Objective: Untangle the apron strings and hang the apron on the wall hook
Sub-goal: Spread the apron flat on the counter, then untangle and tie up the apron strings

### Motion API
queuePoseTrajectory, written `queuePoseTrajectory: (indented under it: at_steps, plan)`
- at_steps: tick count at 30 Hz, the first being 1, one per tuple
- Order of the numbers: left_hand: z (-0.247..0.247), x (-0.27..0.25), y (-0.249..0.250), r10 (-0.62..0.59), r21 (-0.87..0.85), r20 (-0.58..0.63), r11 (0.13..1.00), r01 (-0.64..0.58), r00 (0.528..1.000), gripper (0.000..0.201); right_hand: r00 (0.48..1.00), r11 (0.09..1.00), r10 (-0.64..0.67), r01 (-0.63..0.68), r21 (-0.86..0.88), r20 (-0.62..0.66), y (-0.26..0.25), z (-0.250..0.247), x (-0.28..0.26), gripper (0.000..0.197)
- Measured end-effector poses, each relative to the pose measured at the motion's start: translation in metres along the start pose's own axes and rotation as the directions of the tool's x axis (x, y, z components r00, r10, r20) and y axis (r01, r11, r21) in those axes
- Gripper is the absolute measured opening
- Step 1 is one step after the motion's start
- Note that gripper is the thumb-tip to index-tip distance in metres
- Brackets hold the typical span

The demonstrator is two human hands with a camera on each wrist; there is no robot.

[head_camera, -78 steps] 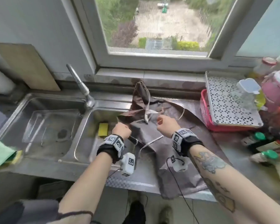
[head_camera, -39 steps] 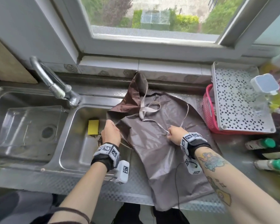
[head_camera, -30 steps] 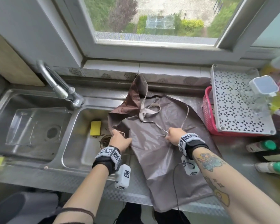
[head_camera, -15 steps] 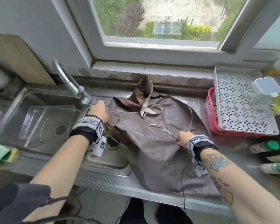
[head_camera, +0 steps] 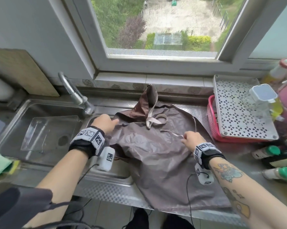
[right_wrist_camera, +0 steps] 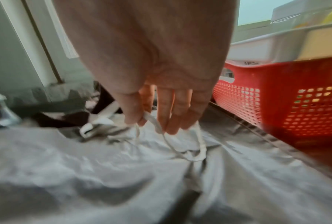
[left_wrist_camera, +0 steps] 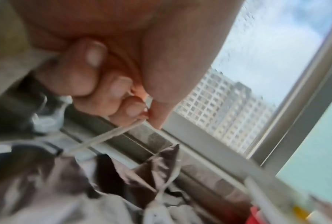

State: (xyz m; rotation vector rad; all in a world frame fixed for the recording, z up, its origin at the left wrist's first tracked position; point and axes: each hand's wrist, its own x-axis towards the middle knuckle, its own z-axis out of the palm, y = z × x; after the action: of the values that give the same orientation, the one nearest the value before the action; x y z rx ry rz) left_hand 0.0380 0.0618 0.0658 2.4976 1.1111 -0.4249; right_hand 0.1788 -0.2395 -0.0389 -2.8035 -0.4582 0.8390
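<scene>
Since half a second ago: left hand (head_camera: 104,122) shifted slightly right at the brown apron (head_camera: 157,156)'s upper-left edge, curled fingers (left_wrist_camera: 121,89) pinching a pale tie string (left_wrist_camera: 107,136). Right hand (head_camera: 191,139): thumb and forefinger pinching the other string (right_wrist_camera: 151,119). Apron: flat on steel counter (head_camera: 116,192) beside sink (head_camera: 45,129).

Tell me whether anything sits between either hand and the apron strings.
Nothing visible does. The left hand already pinches one string, and the right hand holds the other string over the apron. No wall hook is in view.
</scene>
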Motion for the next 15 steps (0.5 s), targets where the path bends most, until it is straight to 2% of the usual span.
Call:
queuePoseTrajectory:
  at_steps: [2,3,5,6,8,10,13,15]
  plan:
    - [0.007,-0.013,0.017,0.066,-0.268,-0.025,0.961,-0.07,0.998,0.036,0.982,0.993,-0.065,0.081,0.088,-0.179,-0.012,-0.011,-0.008,0.025]
    - [0.014,-0.02,0.027,0.074,-0.437,-0.016,0.897,-0.073,0.997,0.029,0.962,0.981,-0.099,0.137,0.137,-0.254,-0.02,-0.015,-0.014,0.027]
    - [0.033,-0.037,0.05,0.073,-0.755,0.083,0.655,0.015,0.994,0.019,0.928,0.931,-0.16,0.255,0.262,-0.337,-0.037,-0.021,-0.031,0.027]
    - [0.043,-0.046,0.063,0.085,-0.84,0.146,0.537,0.078,0.986,0.018,0.923,0.89,-0.172,0.295,0.346,-0.345,-0.045,-0.02,-0.039,0.025]
    - [0.065,-0.063,0.087,0.14,-0.919,0.266,0.335,0.208,0.954,0.017,0.927,0.781,-0.185,0.339,0.523,-0.326,-0.057,-0.02,-0.054,0.023]
    - [0.085,-0.074,0.103,0.205,-0.945,0.299,0.203,0.258,0.932,0.01,0.928,0.704,-0.207,0.362,0.611,-0.311,-0.065,-0.019,-0.065,0.02]
    - [0.105,-0.081,0.112,0.176,-0.962,0.274,0.072,0.265,0.946,0.016,0.918,0.743,-0.218,0.376,0.554,-0.331,-0.067,-0.021,-0.075,0.015]
    - [0.113,-0.082,0.112,0.149,-0.96,0.278,0.027,0.278,0.949,0.024,0.913,0.754,-0.233,0.387,0.531,-0.335,-0.064,-0.021,-0.08,0.018]
